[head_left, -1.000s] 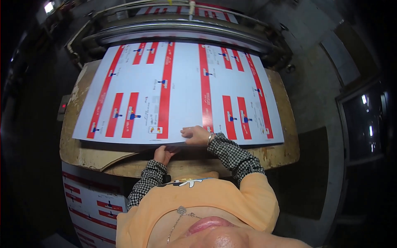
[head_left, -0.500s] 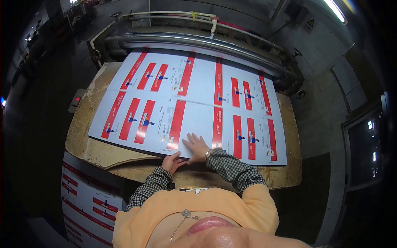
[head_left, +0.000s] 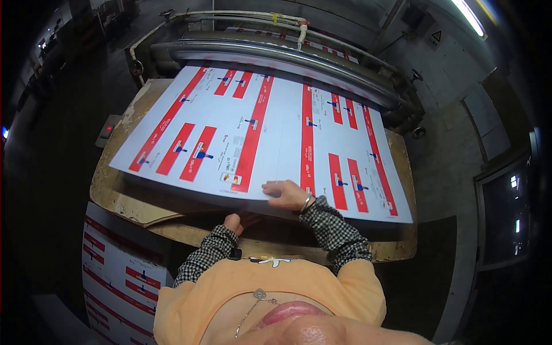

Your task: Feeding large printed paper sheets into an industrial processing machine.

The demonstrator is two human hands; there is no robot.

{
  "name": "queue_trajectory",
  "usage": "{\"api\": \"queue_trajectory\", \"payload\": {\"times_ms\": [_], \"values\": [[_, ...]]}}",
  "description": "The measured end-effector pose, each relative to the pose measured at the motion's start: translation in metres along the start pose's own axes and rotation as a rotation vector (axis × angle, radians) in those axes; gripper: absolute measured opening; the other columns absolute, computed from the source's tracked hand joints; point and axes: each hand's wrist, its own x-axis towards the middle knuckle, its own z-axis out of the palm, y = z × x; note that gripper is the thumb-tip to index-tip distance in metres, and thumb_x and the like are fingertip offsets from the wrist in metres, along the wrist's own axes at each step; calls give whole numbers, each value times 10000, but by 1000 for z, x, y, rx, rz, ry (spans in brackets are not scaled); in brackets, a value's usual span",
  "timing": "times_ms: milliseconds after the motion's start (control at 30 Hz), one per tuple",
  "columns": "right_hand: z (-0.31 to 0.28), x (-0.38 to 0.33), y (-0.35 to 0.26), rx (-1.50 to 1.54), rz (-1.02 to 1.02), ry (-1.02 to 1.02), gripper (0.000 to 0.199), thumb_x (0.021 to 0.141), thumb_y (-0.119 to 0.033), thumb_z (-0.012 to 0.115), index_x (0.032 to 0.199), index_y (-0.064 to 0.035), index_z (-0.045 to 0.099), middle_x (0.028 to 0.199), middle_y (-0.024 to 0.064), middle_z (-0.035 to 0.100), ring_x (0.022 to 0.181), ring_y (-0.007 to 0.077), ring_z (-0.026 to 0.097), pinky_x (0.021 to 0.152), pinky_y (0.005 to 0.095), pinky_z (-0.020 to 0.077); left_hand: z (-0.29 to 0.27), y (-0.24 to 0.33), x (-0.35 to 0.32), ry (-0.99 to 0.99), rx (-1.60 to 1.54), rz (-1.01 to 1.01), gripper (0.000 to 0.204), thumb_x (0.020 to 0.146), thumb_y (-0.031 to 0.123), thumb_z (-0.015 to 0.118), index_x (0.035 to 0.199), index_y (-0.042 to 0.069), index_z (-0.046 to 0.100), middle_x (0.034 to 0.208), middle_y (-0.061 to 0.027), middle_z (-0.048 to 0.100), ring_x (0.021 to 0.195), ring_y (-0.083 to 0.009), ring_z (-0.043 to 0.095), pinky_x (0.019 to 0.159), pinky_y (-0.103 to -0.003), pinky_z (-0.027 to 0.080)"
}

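A large white printed sheet [head_left: 277, 144] with red bars and small blue figures lies over a worn wooden table [head_left: 123, 201], its far end under a metal roller [head_left: 276, 50]. Its near edge is raised off the wood and casts a shadow beneath. My right hand [head_left: 287, 195], with a bracelet at the wrist, is closed on that near edge, its fingers curled at the sheet's middle. Just below the edge and to the left, my left hand [head_left: 240, 222] is open, its fingers stretched to the right in the shadow and partly hard to see.
Pale pipes [head_left: 247, 15] run above the roller. A small switch box [head_left: 107, 131] with a red light sits by the table's left side. Similar printed sheets [head_left: 118, 276] stand low at the left. A handwheel [head_left: 418, 132] is beside the roller's right end.
The sheet's printed pattern has shifted toward the roller, and its near edge has risen. My right hand has gone from lying flat to gripping the edge; my left hand is now below it.
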Motion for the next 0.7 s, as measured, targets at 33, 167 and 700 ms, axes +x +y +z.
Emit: {"api": "queue_trajectory", "payload": {"times_ms": [33,167,700], "values": [[11,0,8,-38,-22,0,380,675,-166,579,999,32,582,1156,175,516,1121,278,460,943,306,361,-4,-1,3,-37,11,13,308,882,189,391,1132,21,458,1114,-137,509,1062,-290,483,917,-493,365],[34,-5,32,-102,-12,-4,380,641,-196,585,960,10,604,1119,173,536,1100,301,469,920,322,382,-4,-1,5,-146,34,45,317,887,201,384,1138,20,456,1108,-141,523,1044,-289,502,904,-486,377],[46,7,33,-614,50,-79,913,545,-356,741,1297,-86,300,1332,242,261,1253,395,204,1025,421,209,8,6,-9,-116,56,27,234,767,61,577,985,8,510,873,-62,559,825,-180,559,809,-407,477]]}}
